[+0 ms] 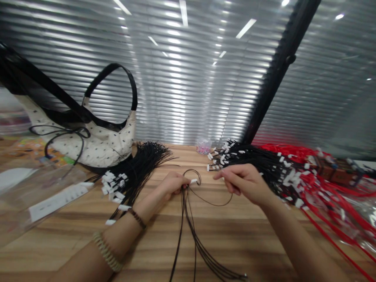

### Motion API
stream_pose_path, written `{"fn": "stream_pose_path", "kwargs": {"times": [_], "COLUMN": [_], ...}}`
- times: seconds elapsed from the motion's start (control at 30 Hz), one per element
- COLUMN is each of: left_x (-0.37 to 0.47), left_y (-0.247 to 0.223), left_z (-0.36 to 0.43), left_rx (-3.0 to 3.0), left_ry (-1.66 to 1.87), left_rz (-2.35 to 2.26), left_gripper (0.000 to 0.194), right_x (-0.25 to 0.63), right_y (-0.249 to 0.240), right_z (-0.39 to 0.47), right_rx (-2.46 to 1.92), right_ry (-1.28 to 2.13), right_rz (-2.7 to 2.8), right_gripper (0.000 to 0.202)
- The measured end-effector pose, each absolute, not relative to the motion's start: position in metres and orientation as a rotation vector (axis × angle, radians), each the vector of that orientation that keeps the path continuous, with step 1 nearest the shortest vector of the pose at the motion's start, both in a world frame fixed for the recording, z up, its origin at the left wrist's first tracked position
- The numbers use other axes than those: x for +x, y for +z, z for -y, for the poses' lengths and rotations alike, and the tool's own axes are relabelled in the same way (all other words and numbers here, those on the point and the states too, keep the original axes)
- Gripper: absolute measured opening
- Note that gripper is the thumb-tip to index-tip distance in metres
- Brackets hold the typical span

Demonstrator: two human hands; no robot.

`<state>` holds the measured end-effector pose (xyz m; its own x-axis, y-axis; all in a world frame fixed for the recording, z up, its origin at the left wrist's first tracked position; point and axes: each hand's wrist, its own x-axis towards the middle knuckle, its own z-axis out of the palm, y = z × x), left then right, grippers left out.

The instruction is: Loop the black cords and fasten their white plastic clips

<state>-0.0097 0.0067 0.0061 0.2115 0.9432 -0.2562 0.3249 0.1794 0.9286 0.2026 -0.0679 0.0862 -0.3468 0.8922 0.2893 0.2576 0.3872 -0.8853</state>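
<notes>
Over the middle of the wooden table, my left hand (173,183) pinches a bunch of thin black cords (195,235) near a small white tag (193,181). A small loop of cord stands above those fingertips, and the long ends run down toward the table's near side. One strand curves across to my right hand (242,181), which is closed with its index finger pointing left. That strand runs up into the curled fingers; its end is hidden there. Left of my left hand lies a thick bundle of black cords (138,172) with white tags (113,186).
A white patterned handbag (100,143) with black straps stands at the left, behind a clear plastic bag (58,188). At the right lie more black cords (252,158) with white tags, and red cords (326,196). A small clear container (203,147) sits near the ribbed back wall (176,78).
</notes>
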Motion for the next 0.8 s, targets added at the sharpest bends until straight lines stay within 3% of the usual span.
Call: {"fn": "stream_pose_path", "kwargs": {"times": [0.27, 0.8], "left_x": [-0.012, -0.015], "left_y": [0.011, 0.006], "left_z": [-0.006, -0.011], "left_rx": [1.414, 1.431], "left_ry": [0.681, 0.622], "left_rz": [-1.262, -1.209], "left_gripper": [0.024, 0.023], "right_x": [0.151, 0.149], "right_y": [-0.019, -0.023], "right_z": [0.038, 0.036], "right_rx": [-1.291, -1.423], "right_ry": [0.619, 0.545], "right_rz": [1.881, 1.905], "right_gripper": [0.032, 0.034]}}
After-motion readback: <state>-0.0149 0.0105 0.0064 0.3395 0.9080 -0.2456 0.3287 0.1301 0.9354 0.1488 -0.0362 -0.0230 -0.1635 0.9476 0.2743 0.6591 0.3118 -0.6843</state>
